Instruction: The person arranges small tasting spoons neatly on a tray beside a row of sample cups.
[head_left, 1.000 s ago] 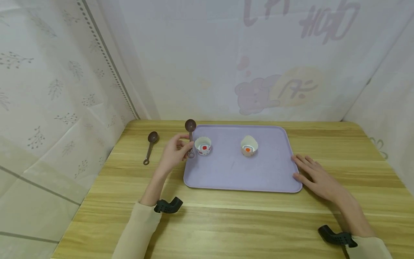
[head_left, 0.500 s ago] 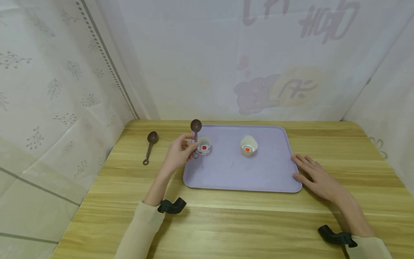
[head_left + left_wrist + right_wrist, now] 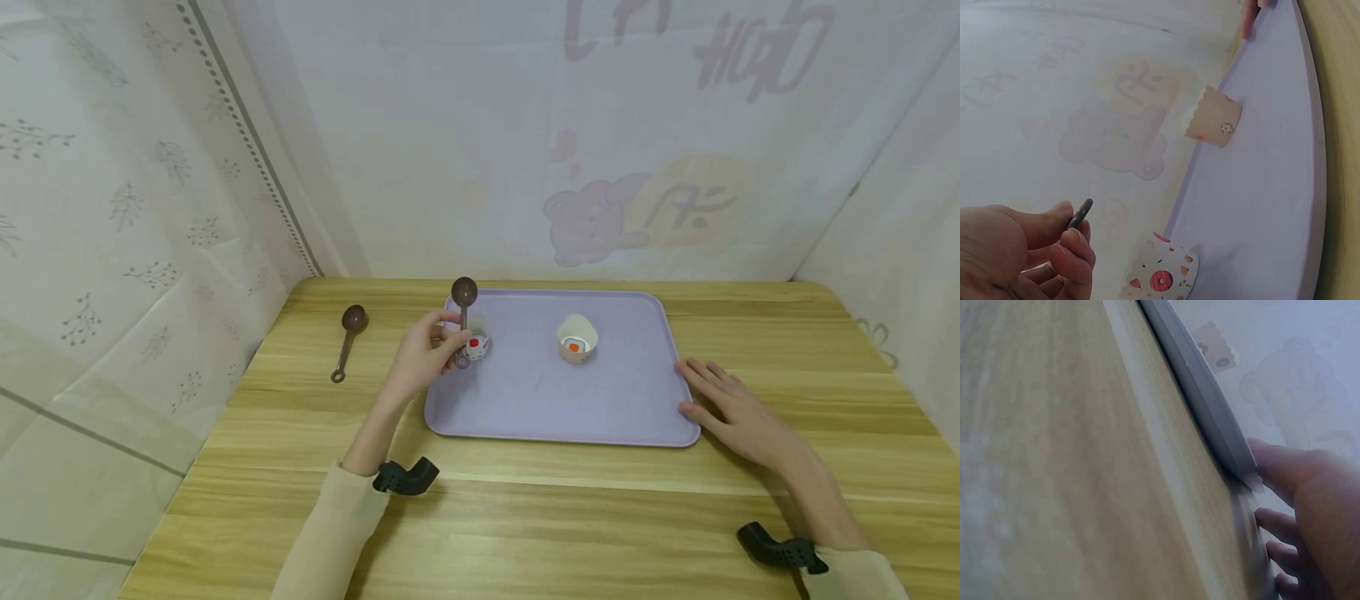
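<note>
My left hand (image 3: 422, 357) pinches the handle of a brown measuring spoon (image 3: 464, 292), its bowl pointing up and away. In the head view the spoon and fingertips overlap a white patterned paper baking cup (image 3: 481, 348) with a red piece inside. In the left wrist view only the dark handle end (image 3: 1082, 211) shows between thumb and fingers, near that cup. A beige baking cup (image 3: 577, 328), holding an orange piece, stands near the middle of the lilac tray (image 3: 540, 404). My right hand (image 3: 738, 417) rests at the tray's right edge, thumb and fingers extended.
A second brown measuring spoon (image 3: 354, 318) lies on the wooden table (image 3: 525, 525) left of the tray. Pale printed curtains (image 3: 450, 167) hang behind the table and at its sides. A dark wrist mount (image 3: 406, 477) sticks out from each cuff.
My left hand has carried the measuring spoon a little to the right, from the tray's left edge to over the white patterned cup. The right hand has stayed still.
</note>
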`<move>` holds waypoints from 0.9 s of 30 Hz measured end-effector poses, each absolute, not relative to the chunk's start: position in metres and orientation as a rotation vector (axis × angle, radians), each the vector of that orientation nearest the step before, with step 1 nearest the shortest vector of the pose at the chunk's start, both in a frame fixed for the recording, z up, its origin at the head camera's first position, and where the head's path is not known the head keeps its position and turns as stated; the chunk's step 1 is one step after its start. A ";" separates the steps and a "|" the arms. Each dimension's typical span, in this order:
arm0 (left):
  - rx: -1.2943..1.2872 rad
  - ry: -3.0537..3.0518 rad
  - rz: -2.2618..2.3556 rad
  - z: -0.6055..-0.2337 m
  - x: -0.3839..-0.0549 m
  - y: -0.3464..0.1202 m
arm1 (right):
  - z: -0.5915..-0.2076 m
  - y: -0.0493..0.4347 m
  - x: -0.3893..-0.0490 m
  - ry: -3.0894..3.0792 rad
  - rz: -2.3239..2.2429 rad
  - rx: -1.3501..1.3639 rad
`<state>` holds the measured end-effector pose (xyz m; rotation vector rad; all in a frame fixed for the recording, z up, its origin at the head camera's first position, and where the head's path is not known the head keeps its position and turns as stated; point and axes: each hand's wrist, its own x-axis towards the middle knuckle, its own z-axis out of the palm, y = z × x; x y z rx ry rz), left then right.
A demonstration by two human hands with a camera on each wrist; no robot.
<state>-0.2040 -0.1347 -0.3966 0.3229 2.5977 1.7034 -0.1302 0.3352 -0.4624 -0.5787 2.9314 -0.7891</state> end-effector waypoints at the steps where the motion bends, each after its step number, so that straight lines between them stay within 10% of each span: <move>1: 0.322 2.596 1.704 -0.396 -0.204 -0.134 | -0.462 0.335 -0.130 2.932 -0.789 -0.579; 27: 0.365 2.573 1.708 -0.399 -0.209 -0.113 | -0.464 0.336 -0.131 2.943 -0.787 -0.608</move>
